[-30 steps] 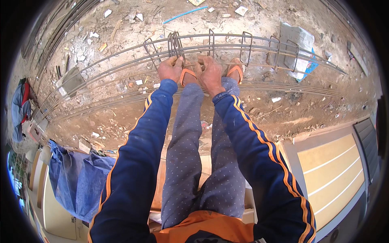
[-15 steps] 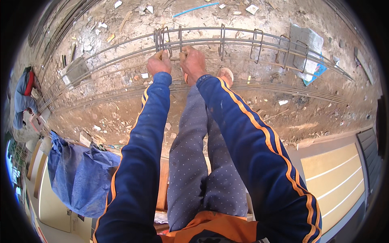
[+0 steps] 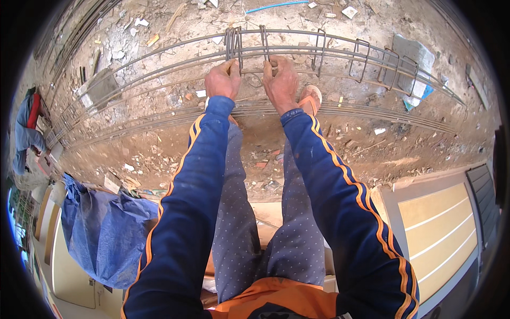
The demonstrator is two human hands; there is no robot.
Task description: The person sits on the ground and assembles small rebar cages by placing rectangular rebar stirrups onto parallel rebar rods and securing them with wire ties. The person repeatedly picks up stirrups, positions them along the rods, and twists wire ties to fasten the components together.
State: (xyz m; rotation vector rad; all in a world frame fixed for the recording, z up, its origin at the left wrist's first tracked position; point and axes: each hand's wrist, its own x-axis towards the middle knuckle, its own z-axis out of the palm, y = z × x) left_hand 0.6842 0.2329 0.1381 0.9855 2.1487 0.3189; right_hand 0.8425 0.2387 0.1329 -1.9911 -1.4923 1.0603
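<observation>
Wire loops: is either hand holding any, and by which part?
The right hand seems to pinch one loop by its near end. The left hand is at the near end of the bunched loops; whether it grips is hidden.

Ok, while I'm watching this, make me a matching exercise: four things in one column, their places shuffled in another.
1. left hand
2. right hand
3. blue tarp
4. thin blue strip

A. top edge of the picture
B. at the single stirrup right of the bunch
C. lower left of the picture
D. at the bunched stirrups

Pairs: 1-D, 2-B, 3-C, 4-A
</observation>
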